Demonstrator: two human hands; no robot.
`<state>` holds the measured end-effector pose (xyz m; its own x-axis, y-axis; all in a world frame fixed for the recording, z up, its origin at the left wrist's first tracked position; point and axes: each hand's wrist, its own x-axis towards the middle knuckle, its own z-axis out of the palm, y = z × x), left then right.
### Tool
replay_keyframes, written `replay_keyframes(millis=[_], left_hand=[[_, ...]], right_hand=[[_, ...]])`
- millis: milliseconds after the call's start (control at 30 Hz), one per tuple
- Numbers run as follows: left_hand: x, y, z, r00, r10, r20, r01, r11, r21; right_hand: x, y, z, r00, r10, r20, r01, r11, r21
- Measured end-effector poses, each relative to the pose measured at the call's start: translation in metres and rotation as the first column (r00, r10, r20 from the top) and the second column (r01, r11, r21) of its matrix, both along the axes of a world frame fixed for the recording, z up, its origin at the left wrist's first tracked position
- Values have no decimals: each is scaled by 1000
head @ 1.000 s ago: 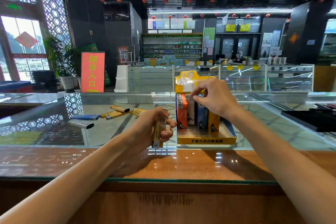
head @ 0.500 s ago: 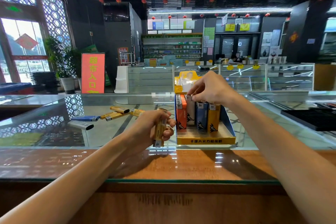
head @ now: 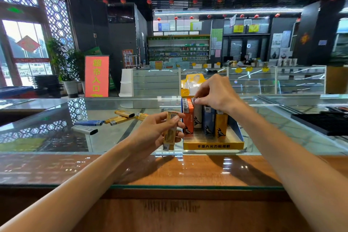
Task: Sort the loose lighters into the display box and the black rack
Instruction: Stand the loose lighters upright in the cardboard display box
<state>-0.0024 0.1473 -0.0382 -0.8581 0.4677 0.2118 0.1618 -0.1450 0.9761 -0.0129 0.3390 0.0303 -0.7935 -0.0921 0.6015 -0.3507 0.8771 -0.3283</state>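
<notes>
A yellow and blue display box point(head: 212, 145) stands on the glass counter, holding upright orange, white, blue and yellow lighters. My right hand point(head: 214, 93) hovers over its back rows and pinches the metal top of a white lighter point(head: 197, 117) standing in the box. My left hand point(head: 157, 133) grips one or two gold lighters point(head: 170, 133) upright, just left of the box. Several loose lighters point(head: 120, 118) lie on the glass further left: gold ones, a blue one point(head: 89, 123) and a silver one point(head: 84, 129). The black rack point(head: 323, 122) lies at the far right.
The glass counter point(head: 113, 137) has a wooden front ledge point(head: 169, 171) nearest me. Behind the box rises its yellow header card point(head: 190, 83). Beyond are more glass showcases, an orange sign and potted plants.
My right hand has lifted slightly and drawn back over the box's rear rows, fingertips now on the white lighter's top. My left hand has risen a little with its gold lighters.
</notes>
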Motion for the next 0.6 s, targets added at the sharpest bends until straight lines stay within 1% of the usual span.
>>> replay_keyframes(millis=[67,233,300,333,400,467,500,533,600], left_hand=[[0,0,0,1000,3,0,-3,1000,7],[-1,1,0,1000,-4,4,4,1000,25],[-1,1,1,1000,-4,11,3,999,38],[-1,0,1,1000,-3,12,3,999,44],[0,0,2,1000,-3,9,2,998,61],[0,-1,2,1000,-8,-4,9,995,96],[0,-1,2,1000,-8,-19,10,993,114],[0,-1,2,999,-4,-38,9,992,125],[0,0,3,997,8,-79,3,991,133]], right_hand=[[0,0,-1,1000,2,-3,-2,1000,20],[0,0,3,998,-4,68,-3,994,105],[3,-2,4,997,-8,73,0,993,120],[7,-2,3,999,-11,51,4,992,128],[23,-3,-4,998,7,-63,0,994,108],[48,-6,-23,983,45,-179,-46,999,2],[61,-10,-36,980,70,-189,-81,996,-48],[73,-15,-48,984,99,-151,-112,991,-79],[85,-28,-69,990,135,32,-131,985,-111]])
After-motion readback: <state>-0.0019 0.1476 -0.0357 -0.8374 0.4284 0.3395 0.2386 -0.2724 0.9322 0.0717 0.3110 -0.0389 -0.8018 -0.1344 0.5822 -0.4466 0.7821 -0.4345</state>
